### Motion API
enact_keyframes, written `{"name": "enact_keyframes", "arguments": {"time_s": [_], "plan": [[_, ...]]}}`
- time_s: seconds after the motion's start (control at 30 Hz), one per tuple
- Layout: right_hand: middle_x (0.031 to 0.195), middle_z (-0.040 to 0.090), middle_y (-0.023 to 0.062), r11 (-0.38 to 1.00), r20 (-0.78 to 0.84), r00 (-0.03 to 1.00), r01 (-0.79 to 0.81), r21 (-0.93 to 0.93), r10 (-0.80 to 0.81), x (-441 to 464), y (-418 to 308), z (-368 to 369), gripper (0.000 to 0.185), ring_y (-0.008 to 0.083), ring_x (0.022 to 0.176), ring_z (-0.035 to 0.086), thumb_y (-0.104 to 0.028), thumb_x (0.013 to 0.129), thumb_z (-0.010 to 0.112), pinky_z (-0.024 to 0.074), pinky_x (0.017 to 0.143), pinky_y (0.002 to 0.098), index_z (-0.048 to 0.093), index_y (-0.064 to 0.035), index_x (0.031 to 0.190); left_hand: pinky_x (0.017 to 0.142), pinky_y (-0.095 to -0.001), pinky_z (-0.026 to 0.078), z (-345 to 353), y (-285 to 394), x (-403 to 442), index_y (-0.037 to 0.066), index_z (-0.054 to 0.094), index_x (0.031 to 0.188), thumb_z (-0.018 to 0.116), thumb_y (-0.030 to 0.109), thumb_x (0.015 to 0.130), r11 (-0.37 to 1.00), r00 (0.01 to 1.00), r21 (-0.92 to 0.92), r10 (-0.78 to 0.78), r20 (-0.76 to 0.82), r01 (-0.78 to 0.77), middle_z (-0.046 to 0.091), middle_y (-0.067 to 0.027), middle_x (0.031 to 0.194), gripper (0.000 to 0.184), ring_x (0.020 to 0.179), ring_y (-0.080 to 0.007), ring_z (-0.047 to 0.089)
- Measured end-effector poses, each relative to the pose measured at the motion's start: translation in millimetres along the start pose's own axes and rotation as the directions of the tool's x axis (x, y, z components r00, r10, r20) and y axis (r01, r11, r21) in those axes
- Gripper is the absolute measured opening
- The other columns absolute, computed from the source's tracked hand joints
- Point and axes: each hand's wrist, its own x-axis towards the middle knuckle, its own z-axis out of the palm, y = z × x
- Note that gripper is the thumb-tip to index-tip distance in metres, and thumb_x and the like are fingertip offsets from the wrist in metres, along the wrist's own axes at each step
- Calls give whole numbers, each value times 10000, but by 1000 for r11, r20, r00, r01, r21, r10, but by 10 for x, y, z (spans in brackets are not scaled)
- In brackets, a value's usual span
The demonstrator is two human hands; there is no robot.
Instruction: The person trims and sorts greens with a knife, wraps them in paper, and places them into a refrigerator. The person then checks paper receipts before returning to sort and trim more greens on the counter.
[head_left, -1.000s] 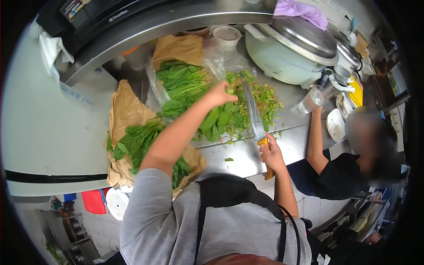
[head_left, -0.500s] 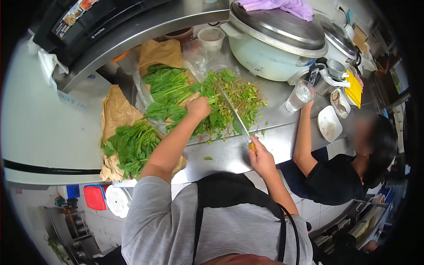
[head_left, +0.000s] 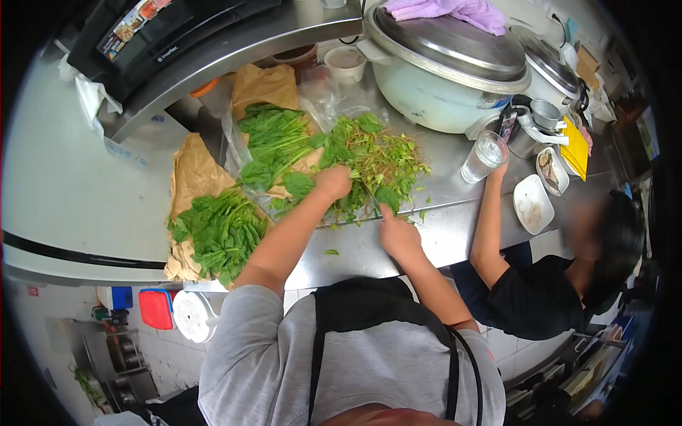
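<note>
My left hand (head_left: pixel 334 182) is closed on a bunch of leafy greens at the middle of the steel counter. Just right of it, my right hand (head_left: pixel 399 236) grips the knife (head_left: pixel 371 193); its handle is hidden in the fist and the blade points up and left, against the greens. Beyond both hands lies a heap of cut stems and leaves (head_left: pixel 387 156). Long-stemmed greens (head_left: pixel 273 135) rest on plastic and brown paper behind my left hand. Another leafy pile (head_left: pixel 224 231) sits on brown paper (head_left: pixel 199 169) at the left.
A large lidded pot (head_left: pixel 440 92) stands at the back. A person in black (head_left: pixel 543 295) at the right holds a glass of water (head_left: pixel 486 157). Near it are a white dish (head_left: pixel 533 204) and a yellow packet (head_left: pixel 575 149). A metal shelf (head_left: pixel 241 60) overhangs the back left.
My left hand has moved down from the stems with greens in it. My right hand has brought the knife leftward, close to my left hand. The view has shifted slightly.
</note>
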Motion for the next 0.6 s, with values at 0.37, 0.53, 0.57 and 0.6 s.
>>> {"name": "enact_keyframes", "arguments": {"time_s": [0.37,0.53,0.57,0.6], "plan": [[935,575,220,985,-205,977,89,150,-58,-22,168,335,442,391,781,577,-217,809,494,467,679,463,378,-150,1230,877,-289,368,-872,-695,-524,66,570,1047,583,220,827,541,978,-815,105,-179,-207,575,-30,1032,268,967,-129,498],[976,550,193,990,-317,948,75,120,-34,-99,178,280,446,379,796,569,-187,805,505,464,674,454,400,-170,1239,742,-252,414,-1674,-1013,-1063,66,584,945,576,208,831,442,884,-810,-76,-462,-385,564,14,851,182,793,-87,509],[986,544,191,992,-340,940,79,101,-40,-80,204,276,449,378,795,569,-183,807,503,464,674,452,399,-177,1244,711,-239,422,-1850,-1091,-1200,63,586,939,580,195,828,485,864,-790,-128,-488,-374,561,19,828,173,759,-79,511],[996,540,189,994,-337,941,53,92,-19,-73,232,286,447,377,800,568,-185,810,502,463,676,449,399,-189,1244,735,-253,420,-2003,-1185,-1355,47,594,939,590,199,819,549,862,-756,-117,-492,-357,579,1,850,194,785,-93,520]]}}
